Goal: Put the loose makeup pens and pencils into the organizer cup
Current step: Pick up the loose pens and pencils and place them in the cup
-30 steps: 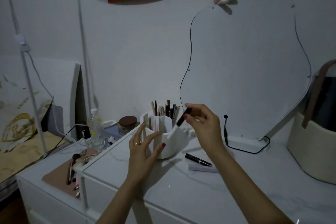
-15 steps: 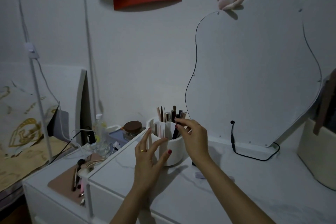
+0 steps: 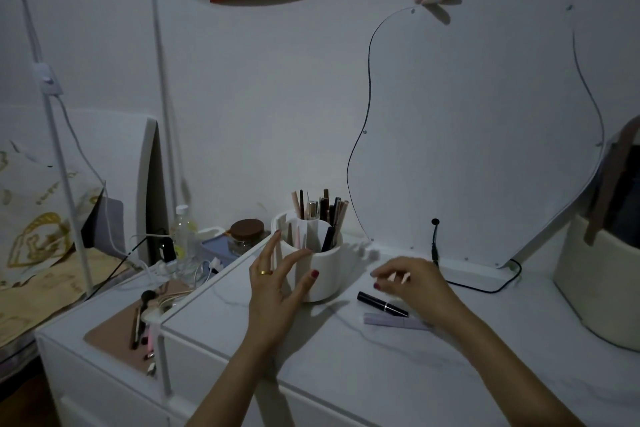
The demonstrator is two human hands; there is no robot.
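On the white dresser top [image 3: 398,374], my left hand [image 3: 273,291] stands beside the white organizer cup [image 3: 323,274], fingers spread wide, thumb close against the cup's front wall, nothing gripped. A gold ring shows on one finger. Pens and pencils [image 3: 320,210] bristle upright from the cup's back compartments, and a dark pen [image 3: 328,238] leans in the front right one. To the cup's right, my right hand [image 3: 412,281] hovers palm down over the tabletop, fingers loosely curled and empty. Just under those fingertips lies a black pen [image 3: 381,303], flat on the surface, angled toward my wrist. Right beside it, nearer me, lies a pale lilac tube [image 3: 394,321], also flat, its right end hidden under my forearm. Both loose pieces sit outside the cup, near its base. Behind my right hand a black cable [image 3: 481,288] curls along the foot of the wavy mirror [image 3: 485,135]. Off to the far right stands a cream bag [image 3: 595,288].
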